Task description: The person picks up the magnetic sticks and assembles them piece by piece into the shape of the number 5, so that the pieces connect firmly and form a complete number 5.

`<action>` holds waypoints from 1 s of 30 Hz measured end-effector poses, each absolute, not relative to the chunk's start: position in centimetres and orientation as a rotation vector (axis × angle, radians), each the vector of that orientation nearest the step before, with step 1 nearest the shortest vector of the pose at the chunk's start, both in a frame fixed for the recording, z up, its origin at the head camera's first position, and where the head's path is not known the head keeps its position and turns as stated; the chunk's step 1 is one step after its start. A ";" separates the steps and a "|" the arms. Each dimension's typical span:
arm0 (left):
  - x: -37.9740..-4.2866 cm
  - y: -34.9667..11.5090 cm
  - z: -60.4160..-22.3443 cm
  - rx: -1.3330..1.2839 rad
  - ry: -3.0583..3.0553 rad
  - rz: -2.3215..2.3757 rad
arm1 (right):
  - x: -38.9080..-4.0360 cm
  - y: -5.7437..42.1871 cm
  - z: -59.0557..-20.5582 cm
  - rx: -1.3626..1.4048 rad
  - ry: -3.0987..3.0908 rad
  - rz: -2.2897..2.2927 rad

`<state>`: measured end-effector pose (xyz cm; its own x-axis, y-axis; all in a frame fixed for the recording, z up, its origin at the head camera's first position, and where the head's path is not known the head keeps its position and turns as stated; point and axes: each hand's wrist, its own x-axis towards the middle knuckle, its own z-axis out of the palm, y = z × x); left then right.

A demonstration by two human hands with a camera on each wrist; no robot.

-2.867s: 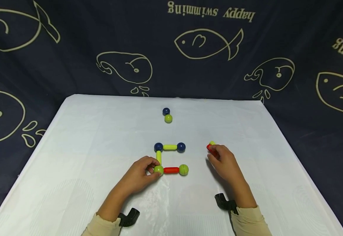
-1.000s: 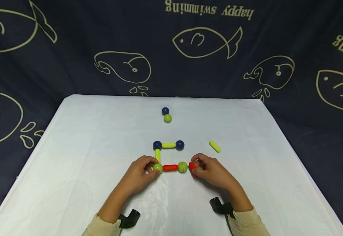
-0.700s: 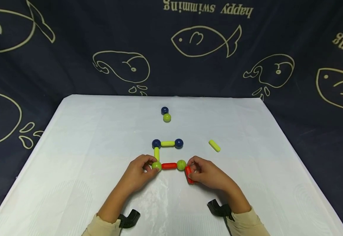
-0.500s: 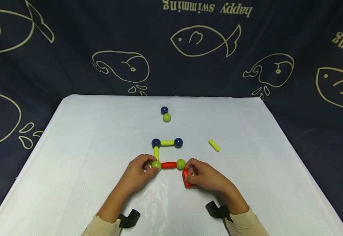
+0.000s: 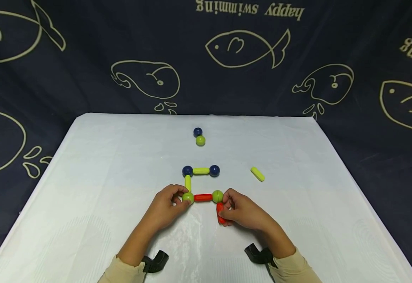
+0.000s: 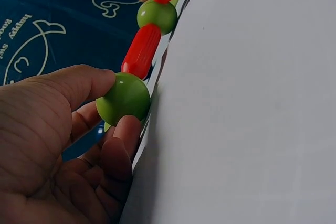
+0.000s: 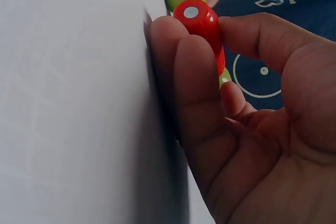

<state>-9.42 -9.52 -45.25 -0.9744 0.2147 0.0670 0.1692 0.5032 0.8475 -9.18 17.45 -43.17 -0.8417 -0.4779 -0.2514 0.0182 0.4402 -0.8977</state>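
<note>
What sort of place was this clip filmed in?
Probably a staged indoor tabletop recording spot: a white table, a dark cloth with fish drawings hung behind it, and a black device on each wrist. The wider room is out of view.

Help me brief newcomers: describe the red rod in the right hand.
Over the white table, find the right hand. It pinches a red rod beside a seamed green ball. Unlike the other red rod, with balls at both ends, its near end is bare.
</note>
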 end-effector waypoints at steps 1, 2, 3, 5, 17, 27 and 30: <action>-9.4 -9.5 -45.3 0.343 2.684 1.501 | -9.2 17.4 -43.2 -0.380 2.213 -1.403; -9.4 -9.5 -45.3 0.345 2.685 1.498 | -9.2 17.4 -43.2 -0.373 2.207 -1.411; -9.4 -9.5 -45.2 0.347 2.685 1.497 | -9.2 17.4 -43.2 -0.368 2.204 -1.416; -9.4 -9.5 -45.2 0.347 2.683 1.494 | -9.2 17.4 -43.3 -0.363 2.205 -1.419; -9.4 -9.5 -45.1 0.345 2.680 1.493 | -9.4 17.5 -43.6 -0.388 2.156 -1.457; -9.4 -9.5 -45.2 0.338 2.679 1.496 | -9.6 17.6 -43.8 -0.388 2.144 -1.443; -9.4 -9.5 -45.2 0.337 2.681 1.496 | -9.6 17.6 -43.8 -0.387 2.144 -1.445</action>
